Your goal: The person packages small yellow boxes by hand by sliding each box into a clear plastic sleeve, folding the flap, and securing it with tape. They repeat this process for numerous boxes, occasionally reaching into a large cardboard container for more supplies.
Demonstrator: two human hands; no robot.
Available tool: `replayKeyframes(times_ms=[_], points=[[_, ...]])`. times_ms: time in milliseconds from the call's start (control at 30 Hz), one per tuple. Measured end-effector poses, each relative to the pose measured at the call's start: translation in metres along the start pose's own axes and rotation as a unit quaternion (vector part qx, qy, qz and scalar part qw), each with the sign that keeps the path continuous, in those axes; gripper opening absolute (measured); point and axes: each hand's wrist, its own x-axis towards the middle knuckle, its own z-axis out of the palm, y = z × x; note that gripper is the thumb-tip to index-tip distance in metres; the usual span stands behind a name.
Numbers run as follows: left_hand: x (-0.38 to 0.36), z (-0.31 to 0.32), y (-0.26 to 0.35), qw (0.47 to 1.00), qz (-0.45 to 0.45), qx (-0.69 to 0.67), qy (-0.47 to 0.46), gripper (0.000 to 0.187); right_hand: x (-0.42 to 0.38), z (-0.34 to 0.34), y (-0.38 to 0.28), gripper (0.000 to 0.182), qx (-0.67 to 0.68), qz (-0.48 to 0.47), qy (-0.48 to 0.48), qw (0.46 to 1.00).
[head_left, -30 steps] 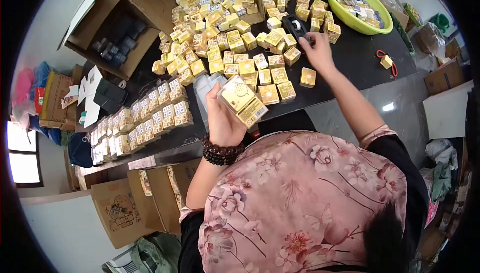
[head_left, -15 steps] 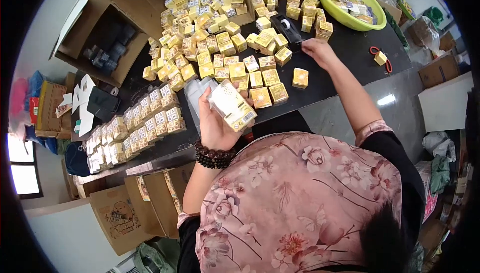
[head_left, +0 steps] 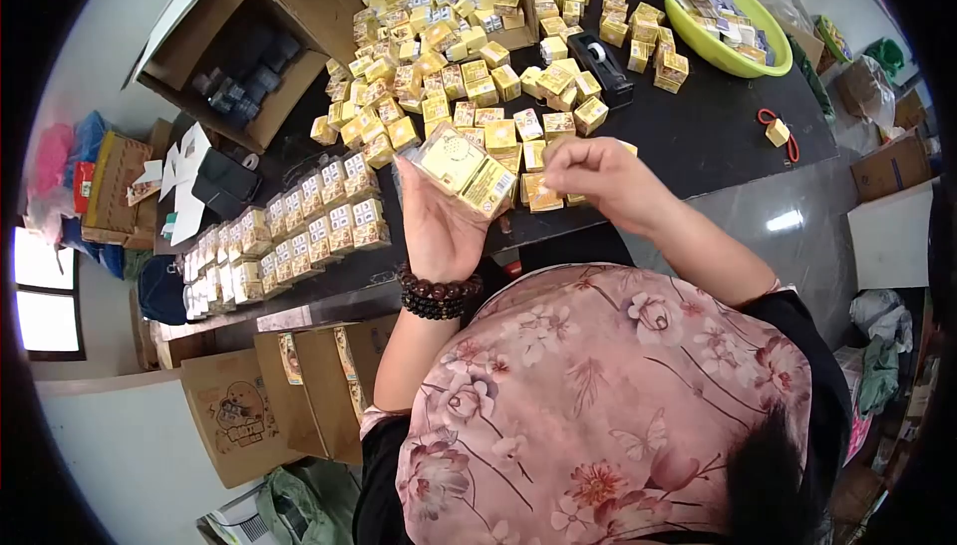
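1. Far left, an open brown cardboard box (head_left: 284, 106) lies on its side, dark inside, with clear plastic pieces showing.
2. Near left, small cream-and-gold printed cardboard boxes (head_left: 317, 231) line up in tight rows on the black tabletop (head_left: 688, 136). An elbow or sleeve brushing that near row could, I'd say, push it crooked.
3. Left of centre, here's the left hand (head_left: 441, 236), palm up, fingers half open, thumb along the left edge of a flat rectangular pack in clear plastic with a yellow printed face (head_left: 464, 171). The pack is tilted, held above the near table edge; a loose thumb might let it slip.
4. Behind it, a loose heap of small yellow cardboard cubes (head_left: 399, 96) spreads away towards the far side; a knock there could start a slide.
5. Just right of the pack, apart from it, comes the right hand (head_left: 613, 184): fingers curled, thumb and forefinger close together. Whether they pinch anything, I can't tell. If it's tape, it could stick to skin or crease.
6. Beyond that, a black tape dispenser (head_left: 609, 78) crowds the cubes; careless reaching could topple them.
7. Far right, a lime-green plastic bowl (head_left: 708, 44) holds flat cards.
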Motion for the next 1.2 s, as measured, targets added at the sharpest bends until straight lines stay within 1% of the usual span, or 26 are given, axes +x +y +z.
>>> replayKeyframes(times_ms=[67, 133, 200, 300, 367, 400, 467, 567, 600, 633, 700, 733, 767, 800, 833, 867, 900, 933, 967, 1000, 1033, 1067, 1100, 1133, 1167, 1200], points=[[-0.004, 0.005, 0.0, 0.999, 0.029, 0.022, -0.015, 0.065, 0.005, 0.021, 0.003, 0.006, 0.026, 0.023, -0.001, 0.999], [-0.008, 0.005, 0.0, 0.997, 0.078, 0.019, 0.008, 0.063, 0.011, 0.035, 0.004, 0.006, 0.023, 0.042, 0.006, 0.999], [-0.01, -0.002, 0.003, 0.995, 0.094, 0.028, 0.003, 0.063, 0.017, 0.038, 0.008, 0.007, 0.024, 0.061, -0.006, 0.998], [-0.014, -0.01, 0.002, 0.993, 0.11, 0.042, 0.003, 0.064, 0.02, 0.043, 0.01, 0.011, 0.046, 0.142, -0.002, 0.989], [-0.015, -0.01, 0.003, 0.99, 0.132, 0.055, 0.002, 0.063, 0.021, 0.053, 0.006, 0.015, 0.065, 0.17, 0.039, 0.982], [-0.015, -0.009, 0.005, 0.992, 0.122, 0.026, -0.011, 0.062, 0.023, 0.056, 0.007, 0.016, 0.051, 0.178, 0.047, 0.982], [-0.016, -0.016, 0.006, 0.995, 0.095, -0.002, -0.003, 0.062, 0.025, 0.051, 0.016, 0.014, 0.022, 0.158, 0.015, 0.987], [-0.023, -0.016, 0.013, 0.996, 0.033, -0.077, -0.025, 0.059, 0.033, 0.055, 0.029, 0.023, -0.164, -0.022, 0.012, 0.986], [-0.023, -0.023, 0.011, 0.993, 0.021, -0.11, -0.044, 0.057, 0.034, 0.058, 0.033, 0.023, -0.163, -0.022, 0.004, 0.986], [-0.023, -0.03, 0.011, 0.993, 0.025, -0.109, -0.041, 0.057, 0.036, 0.061, 0.038, 0.025, -0.226, -0.087, 0.013, 0.97], [-0.023, -0.04, 0.01, 0.983, -0.028, -0.165, -0.072, 0.055, 0.037, 0.068, 0.047, 0.03, -0.354, -0.196, 0.023, 0.914], [-0.021, -0.049, 0.015, 0.989, -0.03, -0.131, -0.069, 0.049, 0.038, 0.068, 0.053, 0.03, -0.365, -0.144, 0.013, 0.92], [-0.019, -0.056, 0.021, 0.994, -0.012, -0.106, -0.015, 0.047, 0.04, 0.065, 0.061, 0.03, -0.375, -0.093, 0.003, 0.922], [-0.018, -0.063, 0.034, 0.996, 0.005, -0.082, 0.04, 0.045, 0.043, 0.061, 0.068, 0.026, -0.344, -0.075, 0.016, 0.936], [-0.013, -0.081, 0.055, 0.996, 0.079, -0.006, 0.048, 0.042, 0.046, 0.056, 0.067, 0.023, -0.355, -0.106, 0.038, 0.928], [-0.002, -0.106, 0.075, 0.958, 0.196, 0.157, 0.141, 0.048, 0.048, 0.049, 0.064, 0.02, -0.364, -0.137, 0.061, 0.919], [0.014, -0.153, 0.106, 0.896, 0.229, 0.311, 0.219, 0.053, 0.049, 0.038, 0.06, 0.014, -0.419, -0.19, 0.085, 0.884], [0.019, -0.17, 0.132, 0.68, 0.377, 0.567, 0.273, 0.064, 0.049, 0.023, 0.057, 0.013, -0.47, -0.213, 0.117, 0.848], [0.029, -0.206, 0.156, 0.51, 0.383, 0.684, 0.355, 0.067, 0.049, 0.006, 0.056, 0.012, -0.52, -0.235, 0.151, 0.807], [0.042, -0.245, 0.179, 0.399, 0.344, 0.752, 0.397, 0.069, 0.045, -0.011, 0.055, 0.014, -0.555, -0.212, 0.188, 0.782], [0.051, -0.285, 0.202, 0.331, 0.307, 0.806, 0.384, 0.069, 0.041, -0.03, 0.056, 0.015, -0.61, -0.197, 0.21, 0.738], [0.055, -0.299, 0.215, 0.26, 0.252, 0.846, 0.39, 0.066, 0.034, -0.049, 0.058, 0.017, -0.666, -0.174, 0.236, 0.686], [0.056, -0.296, 0.221, 0.235, 0.206, 0.867, 0.388, 0.064, 0.026, -0.062, 0.063, 0.022, -0.687, -0.146, 0.267, 0.659], [0.062, -0.297, 0.227, 0.228, 0.125, 0.884, 0.389, 0.062, 0.017, -0.068, 0.067, 0.027, -0.694, -0.13, 0.294, 0.644], [0.066, -0.306, 0.223, 0.154, 0.144, 0.9, 0.382, 0.059, 0.009, -0.079, 0.075, 0.032, -0.689, -0.118, 0.308, 0.646], [0.065, -0.269, 0.205, 0.145, 0.169, 0.892, 0.393, 0.054, 0.001, -0.085, 0.082, 0.033, -0.675, -0.122, 0.307, 0.66]])
